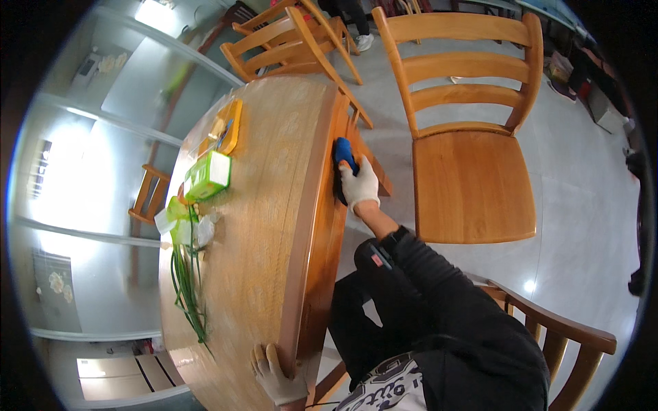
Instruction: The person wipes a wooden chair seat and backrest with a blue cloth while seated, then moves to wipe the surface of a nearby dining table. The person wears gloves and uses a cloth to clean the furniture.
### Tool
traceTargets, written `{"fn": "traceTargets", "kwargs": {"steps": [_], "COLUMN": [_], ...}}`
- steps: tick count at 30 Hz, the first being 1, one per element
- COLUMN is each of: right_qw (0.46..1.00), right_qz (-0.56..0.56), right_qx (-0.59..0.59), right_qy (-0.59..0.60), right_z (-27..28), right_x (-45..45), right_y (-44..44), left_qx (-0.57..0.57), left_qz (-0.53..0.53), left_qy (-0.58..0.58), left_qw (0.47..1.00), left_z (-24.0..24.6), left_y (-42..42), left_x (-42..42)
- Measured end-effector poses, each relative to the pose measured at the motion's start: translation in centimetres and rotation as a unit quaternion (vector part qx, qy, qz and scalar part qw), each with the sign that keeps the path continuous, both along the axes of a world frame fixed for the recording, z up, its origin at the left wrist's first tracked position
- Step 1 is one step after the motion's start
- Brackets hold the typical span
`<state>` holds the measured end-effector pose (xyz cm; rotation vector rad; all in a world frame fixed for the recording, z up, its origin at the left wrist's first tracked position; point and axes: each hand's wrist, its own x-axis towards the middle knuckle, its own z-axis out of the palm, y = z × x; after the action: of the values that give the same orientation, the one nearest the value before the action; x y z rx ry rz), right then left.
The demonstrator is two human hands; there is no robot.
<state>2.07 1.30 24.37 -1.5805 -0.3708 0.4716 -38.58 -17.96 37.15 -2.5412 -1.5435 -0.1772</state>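
My right hand (359, 181), in a white glove with orange fingertips, grips a blue cloth (343, 149) against the side apron (329, 200) of a wooden table. A dark part below the cloth is mostly hidden by the hand, so what it is cannot be told. My left hand (277, 375), also gloved, rests flat with fingers spread on the near corner of the tabletop (257, 246). A clear cover seems to lie over that top.
Green stalks (187, 293), plastic bags (182, 218), a green tissue pack (208, 175) and an orange tray (234, 126) lie along the table's left side. One wooden chair (473, 185) stands right of the table, others (277, 46) beyond it. Another person's shoe (365, 42) shows behind.
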Motion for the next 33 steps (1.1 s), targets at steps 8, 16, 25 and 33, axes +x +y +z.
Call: {"fn": "traceTargets", "kwargs": {"steps": [8, 16, 25, 33], "right_qw": [0.982, 0.892, 0.909, 0.706], "right_qz": [0.13, 0.423, 0.323, 0.436], "right_qx": [0.015, -0.021, 0.066, -0.019], "right_qy": [-0.137, -0.16, -0.253, -0.558], "right_z": [-1.9, -2.5, -0.2, 2.2], "right_x": [-12.3, -20.0, -18.1, -16.7], "right_y": [-9.0, -18.4, -16.4, -18.4], "left_qx": [-0.002, -0.006, -0.011, -0.004], "left_qz": [0.006, 0.041, 0.047, 0.16], "left_qy": [-0.029, -0.013, -0.068, -0.244], "left_qw": [1.0, 0.999, 0.997, 0.957], "left_z": [0.8, 0.8, 0.8, 2.6], "left_y": [0.0, -0.4, -1.2, -5.2], "left_x": [1.5, 1.6, 1.2, -3.4]}}
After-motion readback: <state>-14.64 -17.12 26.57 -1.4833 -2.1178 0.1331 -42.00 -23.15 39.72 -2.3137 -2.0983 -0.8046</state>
